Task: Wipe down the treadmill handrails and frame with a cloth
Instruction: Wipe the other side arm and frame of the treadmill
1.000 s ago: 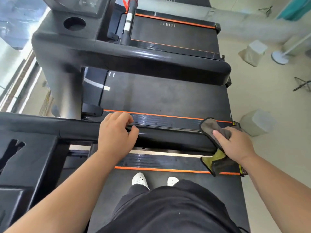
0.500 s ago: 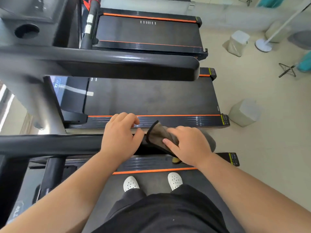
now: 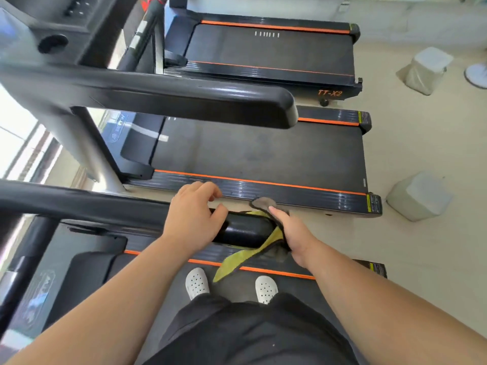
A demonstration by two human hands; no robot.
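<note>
My cloth [image 3: 264, 245] is grey-brown on one face and yellow-green on the other. The handrail [image 3: 245, 230] is glossy black. The belt [image 3: 234, 292] under me is dark grey, edged by an orange stripe [image 3: 276, 272]. My shoes [image 3: 196, 283] are white, dotted with small holes, and my trousers [image 3: 250, 333] are black. The floor [image 3: 421, 143] is pale beige.
</note>
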